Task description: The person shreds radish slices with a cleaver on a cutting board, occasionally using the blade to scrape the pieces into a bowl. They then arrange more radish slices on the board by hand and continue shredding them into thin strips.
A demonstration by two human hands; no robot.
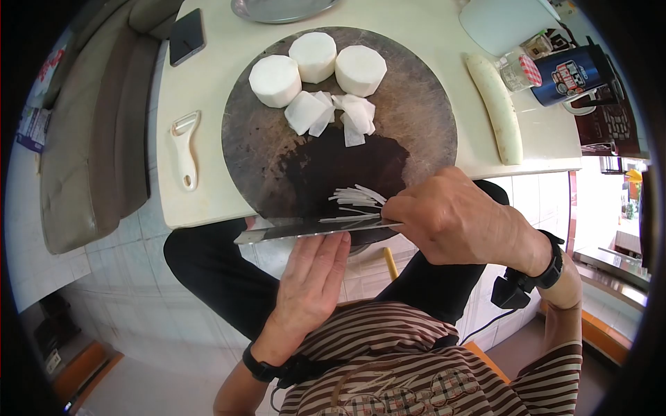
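Observation:
My right hand (447,215) is wrapped round the handle end of a kitchen knife (312,229), whose broad blade reaches left across the near edge of a round cutting board (427,118). The outstretched fingers of my left hand (310,281) lie side by side against the blade's near side. Just beyond the blade is a small bunch of thin white radish strips (357,197). Farther back on the board lie two piles of thin white slices, a left pile (306,113) and a right pile (356,114). Several thick peeled radish chunks (312,58) stand behind them.
On the table, a peeler (184,151) and a phone (187,37) lie left of the board. A metal plate (284,9) sits behind it. To the right are a long white radish (497,111), a glass jar (517,73), a blue tumbler (570,76) and a white container (503,26).

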